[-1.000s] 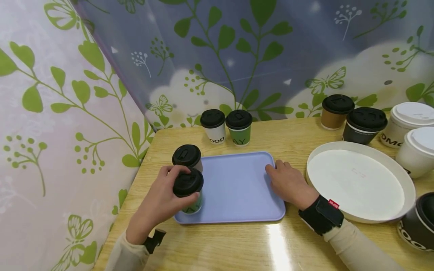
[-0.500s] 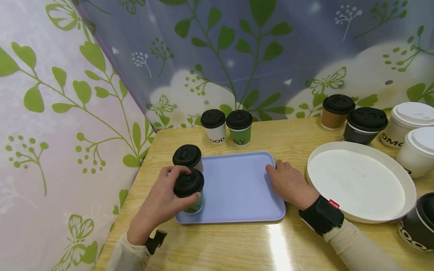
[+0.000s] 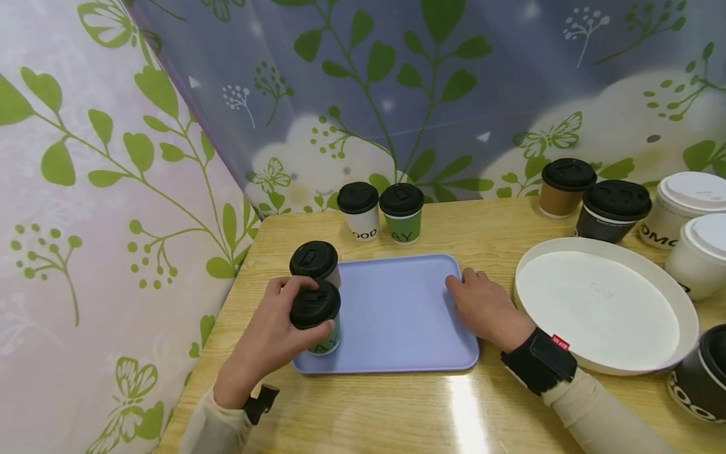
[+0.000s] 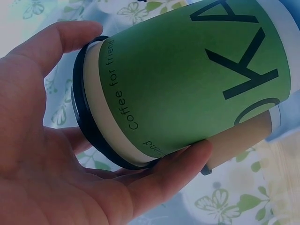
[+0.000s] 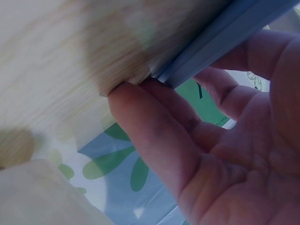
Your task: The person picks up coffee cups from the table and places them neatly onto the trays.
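Note:
My left hand (image 3: 272,340) grips a green paper coffee cup (image 4: 187,79) by its black lid, thumb and fingers spread around the rim. The cup is upright at the front left corner of a lavender tray (image 3: 397,315). Just behind it, at the tray's left side, stands a tan cup (image 4: 243,145) with a black lid (image 3: 314,260), partly hidden. My right hand (image 3: 482,309) holds the tray's right edge. In the right wrist view, its fingertips (image 5: 129,96) touch the wooden table beside the tray's blue-looking rim (image 5: 197,51).
Behind the tray stand a white cup (image 3: 363,221) and another green cup (image 3: 404,226). A round white tray (image 3: 601,302) lies to the right. Around it are a brown cup (image 3: 558,198), dark cups (image 3: 601,227) and white-lidded tubs (image 3: 694,258). Patterned cloth walls (image 3: 386,113) border the table.
Hands, cups and tray keep their places; only a very slight shift of the whole view shows.

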`<action>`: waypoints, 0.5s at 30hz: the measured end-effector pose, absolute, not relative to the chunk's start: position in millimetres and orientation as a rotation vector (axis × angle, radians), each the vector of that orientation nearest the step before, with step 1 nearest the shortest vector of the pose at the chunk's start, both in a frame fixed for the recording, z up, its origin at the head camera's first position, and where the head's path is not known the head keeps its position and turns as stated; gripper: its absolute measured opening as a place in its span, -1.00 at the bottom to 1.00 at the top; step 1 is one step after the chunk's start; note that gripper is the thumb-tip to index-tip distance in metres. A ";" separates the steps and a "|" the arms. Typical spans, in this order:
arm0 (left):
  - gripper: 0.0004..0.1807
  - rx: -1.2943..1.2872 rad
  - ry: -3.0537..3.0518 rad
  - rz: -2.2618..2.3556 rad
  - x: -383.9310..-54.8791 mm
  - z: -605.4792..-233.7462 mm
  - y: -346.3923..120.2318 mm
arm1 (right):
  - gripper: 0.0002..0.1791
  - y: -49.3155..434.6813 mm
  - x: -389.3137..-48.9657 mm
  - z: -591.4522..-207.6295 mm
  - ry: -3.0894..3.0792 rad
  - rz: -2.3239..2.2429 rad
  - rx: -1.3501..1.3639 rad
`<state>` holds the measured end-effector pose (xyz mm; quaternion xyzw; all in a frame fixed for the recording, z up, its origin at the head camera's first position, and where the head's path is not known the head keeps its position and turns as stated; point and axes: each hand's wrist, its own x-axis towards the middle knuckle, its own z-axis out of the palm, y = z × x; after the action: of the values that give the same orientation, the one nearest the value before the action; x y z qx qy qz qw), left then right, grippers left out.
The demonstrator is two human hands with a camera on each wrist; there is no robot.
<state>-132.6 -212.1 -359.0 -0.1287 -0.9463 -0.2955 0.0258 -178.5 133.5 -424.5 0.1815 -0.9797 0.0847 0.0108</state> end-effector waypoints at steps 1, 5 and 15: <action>-0.41 -0.400 -2.923 -0.916 -132.7 -359.1 -212.2 | -0.80 133.5 -178.3 -424.4 -3.058 0.267 0.565; -0.41 -0.411 -2.920 -0.924 -133.1 -359.5 -212.2 | -0.80 134.1 -178.0 -424.7 -3.058 0.267 0.564; -0.40 -0.406 -2.952 -0.918 -132.3 -358.5 -212.8 | -0.79 134.9 -178.1 -423.8 -3.048 0.274 0.574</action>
<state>-132.3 -212.8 -358.5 -0.1304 -0.9467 -0.2944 0.0118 -178.1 134.9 -423.8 0.1842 -0.9788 0.0881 0.0141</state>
